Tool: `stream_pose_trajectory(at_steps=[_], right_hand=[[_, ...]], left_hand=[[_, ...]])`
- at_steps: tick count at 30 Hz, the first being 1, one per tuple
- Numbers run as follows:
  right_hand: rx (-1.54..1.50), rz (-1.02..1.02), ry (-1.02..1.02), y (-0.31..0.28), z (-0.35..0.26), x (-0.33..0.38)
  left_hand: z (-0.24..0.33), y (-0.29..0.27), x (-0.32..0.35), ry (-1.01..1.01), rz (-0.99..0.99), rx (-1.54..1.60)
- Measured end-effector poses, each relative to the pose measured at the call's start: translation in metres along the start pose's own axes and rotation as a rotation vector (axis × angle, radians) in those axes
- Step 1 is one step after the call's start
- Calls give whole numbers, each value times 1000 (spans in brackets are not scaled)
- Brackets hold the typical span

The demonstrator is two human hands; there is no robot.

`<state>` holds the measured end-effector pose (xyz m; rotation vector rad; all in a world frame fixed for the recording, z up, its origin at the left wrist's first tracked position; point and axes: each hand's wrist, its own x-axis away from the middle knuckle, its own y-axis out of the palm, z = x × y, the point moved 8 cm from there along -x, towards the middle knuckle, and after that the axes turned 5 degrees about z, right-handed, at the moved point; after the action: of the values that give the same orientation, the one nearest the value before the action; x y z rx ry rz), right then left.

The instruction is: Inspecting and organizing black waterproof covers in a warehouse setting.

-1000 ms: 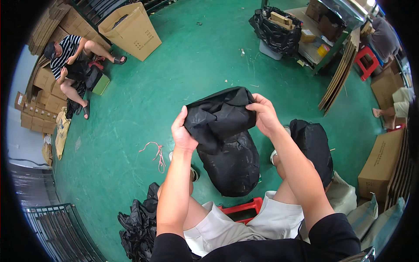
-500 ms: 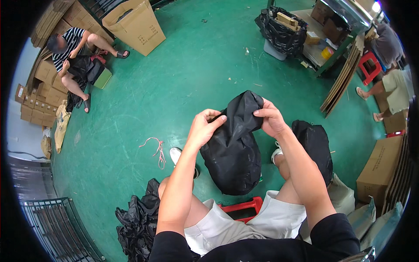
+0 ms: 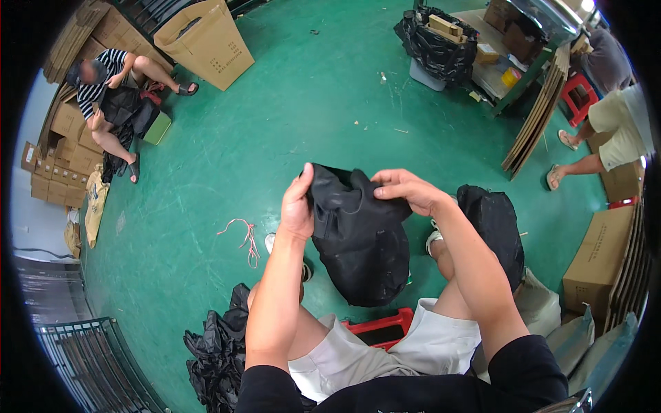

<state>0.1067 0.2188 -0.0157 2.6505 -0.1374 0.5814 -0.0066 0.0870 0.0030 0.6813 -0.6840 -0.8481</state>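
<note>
Both hands hold 1 black bag (image 3: 359, 237) up in front of the seated person, above the knees and over the green floor (image 3: 289, 117). The left hand (image 3: 299, 205) grips the bag's upper left edge, fingers curled over the fabric and thumb behind, pressed together on a fold. The right hand (image 3: 407, 191) pinches the upper right edge from above, fingertips bent down into the cloth. The 2 hands sit close together at the top of the bag, about level with each other, so neither is clearly nearer.

The bag hangs down from both grips: its long axis runs from the hands toward the person's lap, bulging widest near its lower end, just above a red stool (image 3: 379, 329) between the legs. The bunched top lies between the 2 hands, and the bulk lies below and slightly right of the left grip.

A second black bag (image 3: 496, 227) lies on the floor just beside the right forearm. A heap of black bags (image 3: 217, 351) sits by the left thigh, and pink string (image 3: 242, 234) lies on the floor to the left. A seated person (image 3: 110, 89) works among cardboard boxes (image 3: 58, 148) near the far left edge of the floor, and a large box (image 3: 206, 41) stands at the far side.
</note>
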Motion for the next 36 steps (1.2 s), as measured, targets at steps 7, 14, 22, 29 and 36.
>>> stream_pose_trajectory(at_steps=[7, 14, 22, 29, 36], right_hand=[[269, -298, 199, 20, 23, 12], [-481, -371, -306, 18, -32, 26], [-640, -186, -99, 31, -14, 22], [-586, -303, -403, 47, -50, 76], [-180, -199, -470, 93, -22, 145]], left_hand=[[4, 10, 14, -33, -116, 305], [19, -7, 13, 130, -140, 247], [-10, 13, 11, -90, -50, 58], [-22, 45, 50, -2, -176, -98], [-62, 24, 149, 84, -44, -263]])
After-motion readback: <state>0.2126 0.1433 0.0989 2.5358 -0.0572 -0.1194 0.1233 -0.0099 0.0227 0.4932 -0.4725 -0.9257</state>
